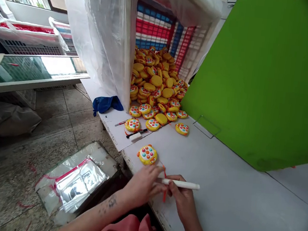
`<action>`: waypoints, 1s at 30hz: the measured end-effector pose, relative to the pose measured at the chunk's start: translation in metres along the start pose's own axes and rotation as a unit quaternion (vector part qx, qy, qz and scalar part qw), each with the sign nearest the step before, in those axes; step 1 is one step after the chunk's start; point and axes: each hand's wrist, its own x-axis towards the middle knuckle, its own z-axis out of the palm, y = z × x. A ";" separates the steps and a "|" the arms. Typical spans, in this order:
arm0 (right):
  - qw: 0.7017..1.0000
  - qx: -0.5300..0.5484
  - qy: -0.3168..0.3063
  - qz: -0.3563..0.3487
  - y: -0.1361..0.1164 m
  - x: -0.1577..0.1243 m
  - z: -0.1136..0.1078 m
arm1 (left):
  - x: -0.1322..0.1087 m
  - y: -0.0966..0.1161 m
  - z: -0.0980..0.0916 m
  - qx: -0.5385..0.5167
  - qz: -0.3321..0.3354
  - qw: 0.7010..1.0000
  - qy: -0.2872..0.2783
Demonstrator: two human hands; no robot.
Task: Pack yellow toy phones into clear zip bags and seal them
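My right hand (pixel 183 199) is closed round a white pen-like stick (pixel 183 184), held level over the white table (pixel 218 182). My left hand (pixel 142 188) has its fingers pinched at the stick's near end, where a thin red cord (pixel 165 185) hangs down. Just beyond my left hand lies one yellow toy phone (pixel 147 154) with coloured buttons, flat on the table. Whether the cord joins this toy I cannot tell.
A large heap of yellow toy phones (pixel 157 86) spills from a plastic-draped crate stack at the back. A green board (pixel 260 79) stands on the right. A black marker (pixel 136 133), a blue cloth (pixel 106 104) and clear bags (pixel 77 181) on the floor lie left.
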 end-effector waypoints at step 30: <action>0.972 0.176 0.107 -0.112 -0.054 0.040 -0.080 | 0.004 -0.001 -0.012 -0.196 -0.117 0.971 -0.073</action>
